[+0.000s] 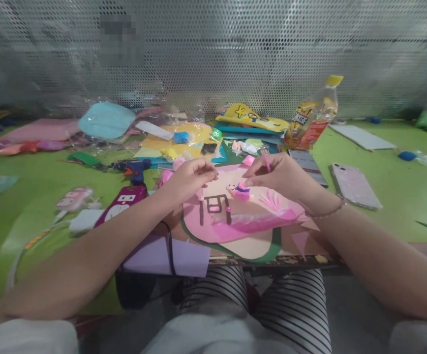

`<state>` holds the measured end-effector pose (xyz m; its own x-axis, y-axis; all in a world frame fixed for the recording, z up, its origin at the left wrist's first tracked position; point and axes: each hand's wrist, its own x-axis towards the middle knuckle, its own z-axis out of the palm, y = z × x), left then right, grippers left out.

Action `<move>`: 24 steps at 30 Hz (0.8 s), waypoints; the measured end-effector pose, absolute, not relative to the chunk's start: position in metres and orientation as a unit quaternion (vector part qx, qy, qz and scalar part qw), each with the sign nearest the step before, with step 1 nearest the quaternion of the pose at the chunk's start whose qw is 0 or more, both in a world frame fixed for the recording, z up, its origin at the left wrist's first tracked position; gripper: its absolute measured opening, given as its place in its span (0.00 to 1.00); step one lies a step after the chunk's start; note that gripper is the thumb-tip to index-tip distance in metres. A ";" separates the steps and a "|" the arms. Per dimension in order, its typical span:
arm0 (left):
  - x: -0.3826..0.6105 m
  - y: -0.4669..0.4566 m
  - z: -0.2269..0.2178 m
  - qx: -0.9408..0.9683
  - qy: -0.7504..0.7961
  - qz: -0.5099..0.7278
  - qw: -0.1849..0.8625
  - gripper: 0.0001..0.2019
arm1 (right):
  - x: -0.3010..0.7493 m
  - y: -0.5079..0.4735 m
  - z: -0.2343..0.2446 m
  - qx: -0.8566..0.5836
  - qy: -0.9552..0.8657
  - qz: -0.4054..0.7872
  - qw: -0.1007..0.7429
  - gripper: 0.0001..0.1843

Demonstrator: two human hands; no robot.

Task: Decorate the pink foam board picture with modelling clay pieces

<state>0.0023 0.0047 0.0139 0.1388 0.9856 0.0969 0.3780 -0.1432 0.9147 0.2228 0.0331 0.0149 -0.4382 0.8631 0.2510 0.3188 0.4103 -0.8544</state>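
Right grip [283, 172]: pinching a thin pink stick [265, 161], with fingertips against or just beside the small pink-and-purple snail figure [243, 191] on the pink-and-cream board [192, 214]. Left grip [191, 175]: curled above the board's far part, nearly pinched; cannot tell whether empty. Beyond, on the green counter [405, 189]: a yellow-capped bottle [311, 120], contents unclear.
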 end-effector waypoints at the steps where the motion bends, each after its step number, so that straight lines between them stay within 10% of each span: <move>1: 0.002 0.005 0.014 0.650 0.525 0.389 0.389 0.06 | 0.222 0.032 0.016 -0.388 -0.761 0.378 0.356 0.13; 24: 0.004 0.003 0.017 0.666 0.523 0.370 0.382 0.06 | 0.220 0.030 0.027 -0.411 -0.673 0.517 0.334 0.12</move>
